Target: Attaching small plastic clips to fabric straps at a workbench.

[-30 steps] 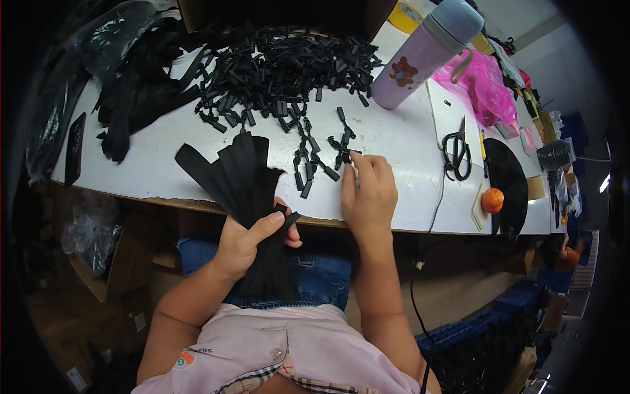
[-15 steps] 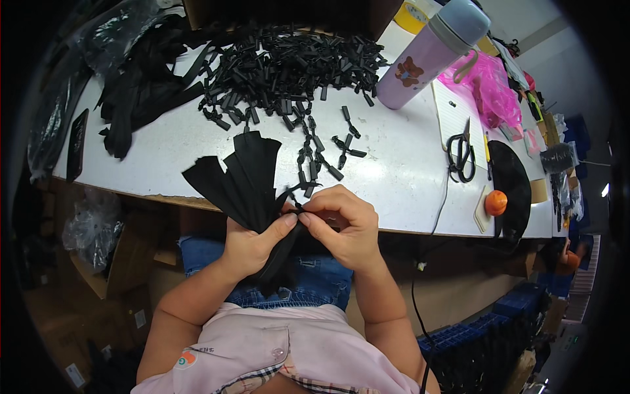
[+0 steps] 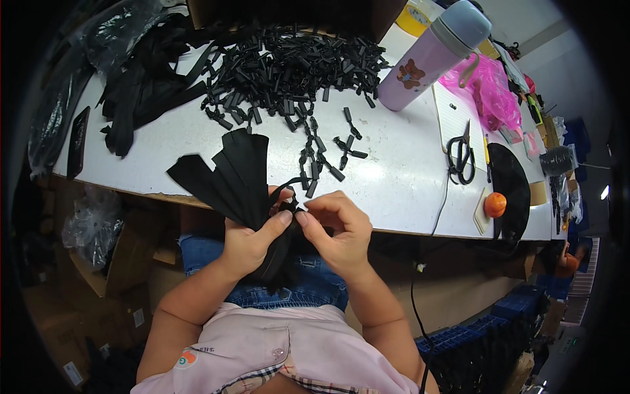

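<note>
In front of the table edge, my left hand is closed around a bundle of black zipper strips. Their upper ends fan out over the tabletop, and the lower ends hang toward my lap. My right hand meets it at the thumb tips, its thumb and forefinger pinching a small black zipper pull against the strips. Fingers partly hide that piece. Just beyond my hands, a few loose zipper pulls trail from a large heap of them.
More black strips and clear plastic lie at left. A lilac bottle stands beyond the heap's right side. Scissors, a notepad, an orange round thing and a pink bag are on the right. A dark box borders the back.
The strip bundle and both hands have shifted slightly left. My right fingertips have drawn a little apart from the left ones, with a small bright gap now showing between them.
</note>
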Demonstrator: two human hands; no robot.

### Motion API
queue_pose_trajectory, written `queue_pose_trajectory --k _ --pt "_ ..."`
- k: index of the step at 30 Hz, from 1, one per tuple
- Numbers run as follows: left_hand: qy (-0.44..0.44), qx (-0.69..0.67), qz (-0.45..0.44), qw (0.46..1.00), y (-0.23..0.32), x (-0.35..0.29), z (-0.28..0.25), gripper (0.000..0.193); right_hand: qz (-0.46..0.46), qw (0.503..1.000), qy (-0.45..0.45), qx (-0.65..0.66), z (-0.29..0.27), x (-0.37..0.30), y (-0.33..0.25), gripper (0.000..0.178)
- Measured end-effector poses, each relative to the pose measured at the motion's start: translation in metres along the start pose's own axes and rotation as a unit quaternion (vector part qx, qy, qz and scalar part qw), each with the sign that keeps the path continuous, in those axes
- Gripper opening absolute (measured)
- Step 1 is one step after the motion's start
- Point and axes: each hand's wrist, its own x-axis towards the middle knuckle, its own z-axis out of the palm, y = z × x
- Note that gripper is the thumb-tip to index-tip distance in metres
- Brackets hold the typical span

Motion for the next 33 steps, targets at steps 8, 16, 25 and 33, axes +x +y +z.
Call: queue_pose_trajectory --k 8,16,25,33 --pt "-0.02 0.034 0.01 0.999 0.001 -0.001 -0.002 0.023 0.119 0.98 -0.012 0.161 0.012 -0.008 0.001 0.008" --pt "-0.08 0.004 -0.104 0.991 0.015 0.001 -0.009 0.021 0.233 0.903 -0.091 0.349 -0.002 -0.004 0.003 0.006" --pt "-0.089 0.031 -0.073 0.993 0.01 0.001 -0.008 0.018 0.177 0.953 -0.032 0.244 0.006 -0.008 0.0 0.005" --pt "-0.134 0.104 -0.044 0.985 0.018 0.003 -0.01 0.016 0.164 0.952 -0.104 0.236 -0.001 -0.01 0.004 0.008"
